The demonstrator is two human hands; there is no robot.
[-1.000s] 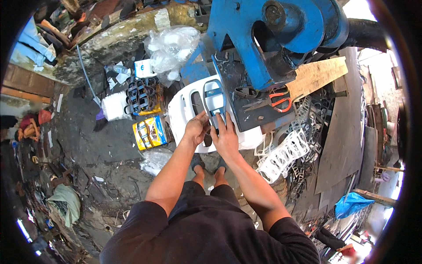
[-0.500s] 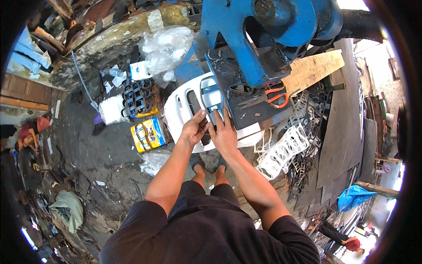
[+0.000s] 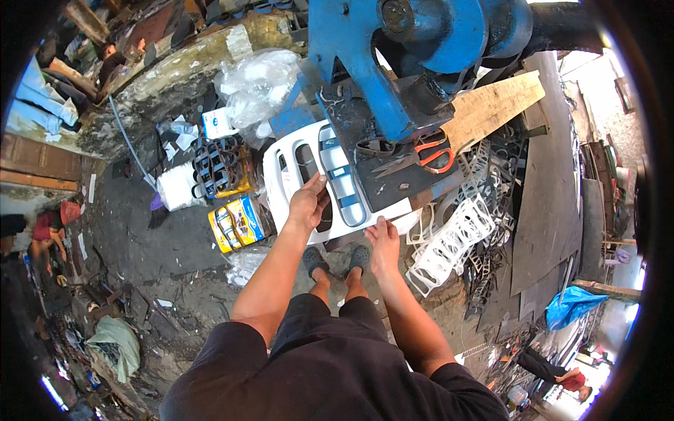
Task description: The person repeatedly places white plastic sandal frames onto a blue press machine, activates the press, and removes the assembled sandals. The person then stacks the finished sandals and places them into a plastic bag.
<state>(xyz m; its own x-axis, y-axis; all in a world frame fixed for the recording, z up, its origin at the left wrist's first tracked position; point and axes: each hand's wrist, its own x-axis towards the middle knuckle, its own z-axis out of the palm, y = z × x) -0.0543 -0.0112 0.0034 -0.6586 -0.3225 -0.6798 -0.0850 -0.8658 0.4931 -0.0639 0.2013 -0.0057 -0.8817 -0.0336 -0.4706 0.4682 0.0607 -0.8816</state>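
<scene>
Holding white slotted plastic panel (image 3: 309,175) on dark press bed (image 3: 393,168) under blue press (image 3: 414,63). Left hand (image 3: 309,203) grip closed on panel's near edge, thumb on top. Right hand (image 3: 384,242) pinches lower right corner. Judgement: keep panel flat, fingers clear of die; orange-handled scissors (image 3: 421,156) lie just beside.

Glossy white plastic panel (image 3: 295,184), blue painted metal press (image 3: 393,63), rough wooden plank (image 3: 491,109)
</scene>
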